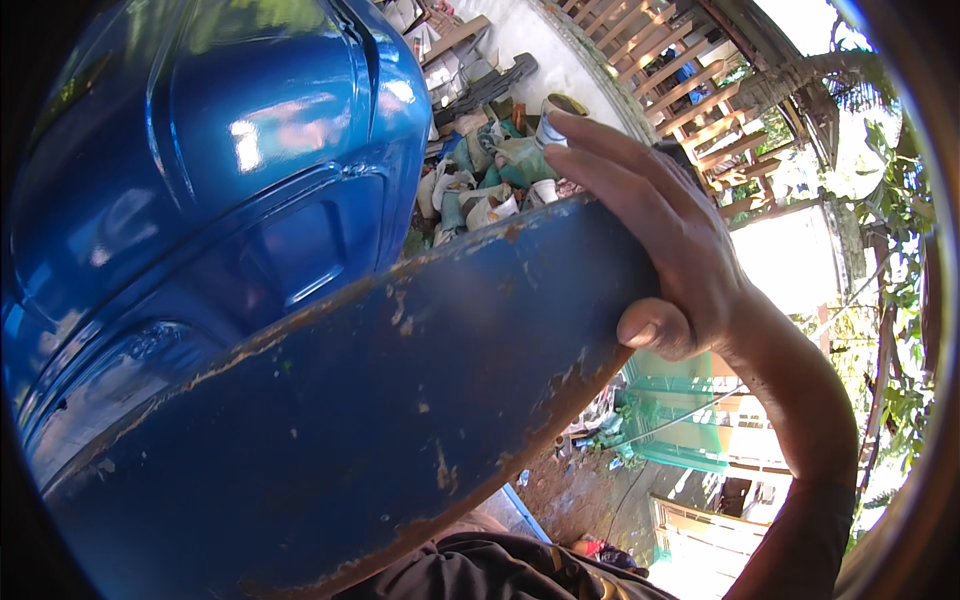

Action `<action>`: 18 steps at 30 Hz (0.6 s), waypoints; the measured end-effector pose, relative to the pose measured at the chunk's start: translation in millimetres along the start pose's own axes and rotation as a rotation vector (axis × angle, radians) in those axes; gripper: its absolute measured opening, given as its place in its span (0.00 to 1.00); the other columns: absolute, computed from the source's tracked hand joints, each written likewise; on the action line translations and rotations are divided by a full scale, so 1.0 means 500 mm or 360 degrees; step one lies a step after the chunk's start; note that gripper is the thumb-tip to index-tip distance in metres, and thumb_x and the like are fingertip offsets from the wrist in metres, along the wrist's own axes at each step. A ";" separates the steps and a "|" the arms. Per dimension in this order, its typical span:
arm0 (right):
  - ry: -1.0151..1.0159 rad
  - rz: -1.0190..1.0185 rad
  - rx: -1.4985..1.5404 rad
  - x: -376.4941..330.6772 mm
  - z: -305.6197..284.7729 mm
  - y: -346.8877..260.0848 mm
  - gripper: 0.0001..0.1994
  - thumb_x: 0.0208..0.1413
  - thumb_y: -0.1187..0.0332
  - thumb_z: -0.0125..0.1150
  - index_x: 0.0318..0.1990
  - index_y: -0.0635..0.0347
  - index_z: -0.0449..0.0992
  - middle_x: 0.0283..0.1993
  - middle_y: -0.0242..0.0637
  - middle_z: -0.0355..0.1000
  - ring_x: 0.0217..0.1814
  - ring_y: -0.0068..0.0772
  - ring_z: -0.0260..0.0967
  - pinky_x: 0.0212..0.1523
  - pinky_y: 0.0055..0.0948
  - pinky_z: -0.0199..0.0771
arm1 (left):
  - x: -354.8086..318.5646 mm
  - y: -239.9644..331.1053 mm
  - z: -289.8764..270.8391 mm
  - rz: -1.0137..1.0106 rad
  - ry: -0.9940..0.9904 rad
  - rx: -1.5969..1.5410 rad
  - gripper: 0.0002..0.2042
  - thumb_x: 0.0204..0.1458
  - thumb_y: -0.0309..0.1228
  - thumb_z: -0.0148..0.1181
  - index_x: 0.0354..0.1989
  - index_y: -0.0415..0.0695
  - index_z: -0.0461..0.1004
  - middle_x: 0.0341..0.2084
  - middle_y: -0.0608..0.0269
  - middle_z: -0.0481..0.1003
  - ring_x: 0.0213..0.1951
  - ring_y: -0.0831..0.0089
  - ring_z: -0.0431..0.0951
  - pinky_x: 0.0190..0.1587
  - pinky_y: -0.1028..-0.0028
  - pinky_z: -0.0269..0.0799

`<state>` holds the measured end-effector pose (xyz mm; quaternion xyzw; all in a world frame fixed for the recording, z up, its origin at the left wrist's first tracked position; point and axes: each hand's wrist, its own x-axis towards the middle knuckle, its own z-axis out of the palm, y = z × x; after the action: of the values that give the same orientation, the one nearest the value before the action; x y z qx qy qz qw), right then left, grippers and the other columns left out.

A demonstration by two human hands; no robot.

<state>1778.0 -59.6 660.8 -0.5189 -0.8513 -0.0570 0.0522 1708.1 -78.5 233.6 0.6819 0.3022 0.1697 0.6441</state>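
Note:
A long, flat blue panel [400, 380] with chipped paint and rusty brown edges runs slantwise across the view, close to me. My right hand [685, 230] is wrapped round its far right end. The thumb presses near the lower edge, and the fingers reach over the upper edge. Behind the panel, at the upper left, is a glossy blue vehicle body [270, 130] with moulded recesses and bright reflections. The panel hides part of its lower side; whether the two touch, I cannot tell. My left hand is not in view.
A heap of bags and rubbish [490, 165] lies beyond the panel, with a bucket [555, 118] beside it. Wooden slats [665, 70] stand at the upper right. Green netting [680, 415] hangs below my wrist, near bare ground [575, 495].

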 end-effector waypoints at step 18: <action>0.0004 -0.0064 0.0063 0.004 0.006 0.017 0.55 0.57 0.20 0.34 0.67 0.71 0.66 0.68 0.69 0.62 0.65 0.63 0.70 0.62 0.51 0.71 | 0.013 -0.009 0.006 -0.0079 0.0004 0.0027 0.25 0.66 0.38 0.55 0.70 0.42 0.64 0.51 0.43 0.76 0.52 0.55 0.77 0.55 0.59 0.71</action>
<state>1784.4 -53.7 658.5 -0.5005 -0.8625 -0.0418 0.0624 1714.0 -77.1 228.0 0.6795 0.3212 0.1519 0.6420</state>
